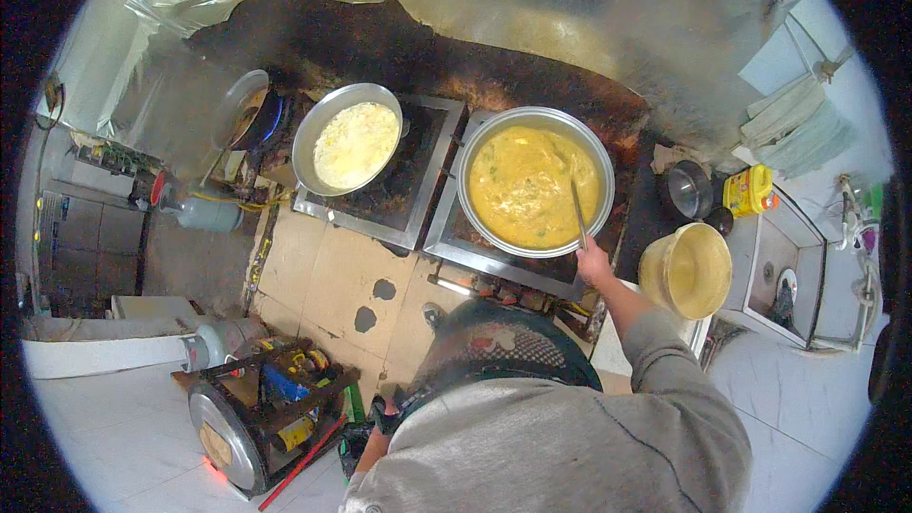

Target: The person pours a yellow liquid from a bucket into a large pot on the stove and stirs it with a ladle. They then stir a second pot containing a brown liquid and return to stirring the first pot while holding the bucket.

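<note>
My right hand [595,263] is closed round the handle of a long metal utensil [579,201], likely a ladle, at the front right of a large pot [465,171]. The utensil's lower end is sunk in yellow-brown soup [518,176], so its head is hidden. Pale swirls and green bits float on the soup. My left hand [382,418] hangs low at my left side, beside something dark; its fingers are mostly hidden. Left of the pot, a metal pan [304,157] with pale yellow-white food [356,144] sits tilted on another burner.
Right of the stove stand a beige bucket [655,271], a dark pot [688,190], a yellow jug [749,192] and a sink [803,256]. A smaller pan [237,104] is at the far left. A rack [275,408] with a silver drum stands behind on the left. Steam hangs about.
</note>
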`<state>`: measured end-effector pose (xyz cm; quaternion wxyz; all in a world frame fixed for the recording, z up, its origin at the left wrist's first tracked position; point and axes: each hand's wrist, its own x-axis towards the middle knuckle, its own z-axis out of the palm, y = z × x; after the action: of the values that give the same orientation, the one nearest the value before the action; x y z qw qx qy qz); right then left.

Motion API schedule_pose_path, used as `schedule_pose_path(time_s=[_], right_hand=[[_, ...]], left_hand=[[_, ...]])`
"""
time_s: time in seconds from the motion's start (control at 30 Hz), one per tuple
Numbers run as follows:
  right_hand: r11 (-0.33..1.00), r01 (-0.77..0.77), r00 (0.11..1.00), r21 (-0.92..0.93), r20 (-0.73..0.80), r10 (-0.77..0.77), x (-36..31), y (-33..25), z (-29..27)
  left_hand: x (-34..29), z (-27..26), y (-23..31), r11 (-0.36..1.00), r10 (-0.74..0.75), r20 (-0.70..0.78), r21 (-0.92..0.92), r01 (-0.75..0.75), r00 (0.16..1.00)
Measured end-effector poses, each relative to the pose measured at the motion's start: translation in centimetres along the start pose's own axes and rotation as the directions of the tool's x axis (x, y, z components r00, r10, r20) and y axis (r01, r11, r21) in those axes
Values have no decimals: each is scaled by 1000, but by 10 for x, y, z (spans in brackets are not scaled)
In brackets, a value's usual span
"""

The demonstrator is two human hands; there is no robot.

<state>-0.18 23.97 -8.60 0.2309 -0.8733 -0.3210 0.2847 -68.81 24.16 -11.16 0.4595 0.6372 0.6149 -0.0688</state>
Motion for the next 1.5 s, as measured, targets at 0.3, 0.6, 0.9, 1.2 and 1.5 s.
schedule_pose_path(time_s=[0.3, 0.6, 0.9, 1.2, 1.5], right_hand=[[994, -103, 936, 35, 342, 85, -46, -13, 12], [276, -719, 635, 638, 764, -114, -75, -36, -37], [204, -674, 720, 709, 694, -33, -136, -17, -102], [595, -472, 855, 651, 504, 127, -123, -37, -153], [661, -345, 916, 667, 394, 80, -87, -53, -167]], left_hand=[[41, -31, 70, 992, 48, 31, -118, -44, 998], [89, -12, 63, 956, -176, -1, -238, 171, 984], [63, -10, 62, 965, 145, 39, 213, -150, 989], [63, 3, 64, 980, 11, 8, 198, -13, 1000], [28, -1, 68, 912, 324, -76, 291, -290, 943]])
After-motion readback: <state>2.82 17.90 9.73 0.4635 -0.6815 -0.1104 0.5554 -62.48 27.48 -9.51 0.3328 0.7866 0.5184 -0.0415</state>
